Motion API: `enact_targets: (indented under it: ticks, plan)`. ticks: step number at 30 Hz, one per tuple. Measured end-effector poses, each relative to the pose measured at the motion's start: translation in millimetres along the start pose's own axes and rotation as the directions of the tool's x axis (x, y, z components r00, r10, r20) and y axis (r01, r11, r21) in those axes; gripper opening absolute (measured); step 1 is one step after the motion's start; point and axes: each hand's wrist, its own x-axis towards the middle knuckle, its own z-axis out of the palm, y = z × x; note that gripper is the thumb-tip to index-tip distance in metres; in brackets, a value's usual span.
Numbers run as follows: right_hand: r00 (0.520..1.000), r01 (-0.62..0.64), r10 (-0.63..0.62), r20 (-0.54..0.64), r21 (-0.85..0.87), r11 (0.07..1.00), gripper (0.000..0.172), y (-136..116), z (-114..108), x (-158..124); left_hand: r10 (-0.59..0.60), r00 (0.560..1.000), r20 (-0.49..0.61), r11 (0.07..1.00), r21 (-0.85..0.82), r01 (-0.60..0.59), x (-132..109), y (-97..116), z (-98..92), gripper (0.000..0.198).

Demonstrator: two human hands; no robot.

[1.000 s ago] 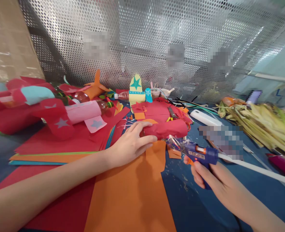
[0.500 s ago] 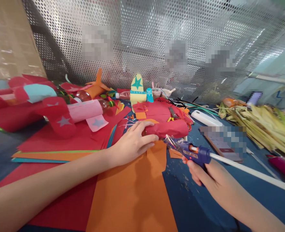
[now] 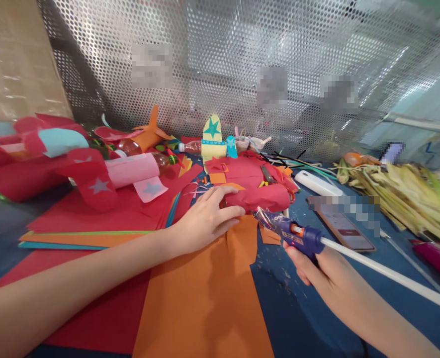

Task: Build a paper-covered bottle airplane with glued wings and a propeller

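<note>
My left hand (image 3: 208, 214) is closed around the left end of a red paper-wrapped bottle (image 3: 264, 197), which lies sideways at the middle of the table. My right hand (image 3: 316, 263) grips a dark blue glue gun (image 3: 294, 233), with a long white glue stick (image 3: 384, 271) running out of its back. The gun's nozzle, wrapped in something clear and shiny, points at the bottle's lower edge; whether it touches I cannot tell. Beneath my left hand lies a sheet of orange paper (image 3: 201, 298), on top of red paper (image 3: 104, 303).
A stack of coloured paper (image 3: 93, 219) and paper-and-bottle planes (image 3: 130, 171) fill the left side. Behind the bottle stands a yellow plane piece (image 3: 213, 134) with a star. On the right lie a phone (image 3: 346, 226), a white-handled tool (image 3: 318, 184) and dried husks (image 3: 402, 194). Perforated metal (image 3: 223, 54) rises behind.
The glue gun has shifted very slightly, its rear end moving a little left. My left hand stays in place on the bottle. The phone's screen looks brighter.
</note>
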Motion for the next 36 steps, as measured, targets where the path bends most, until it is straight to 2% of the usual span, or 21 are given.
enact_targets:
  ticks: [9,36]
  plan:
    - [1.000,-0.016,0.016,-0.011,-0.039,0.999,0.048,5.0,-2.8,2.6,-0.008,1.000,0.002,1.000,0.000,0.008,-0.4,-0.8,0.9,0.015]
    - [0.999,-0.003,0.002,-0.043,-0.023,1.000,0.047,-2.1,-1.0,2.8,-0.013,1.000,-0.014,1.000,0.000,0.013,-0.2,-0.8,2.1,0.015]
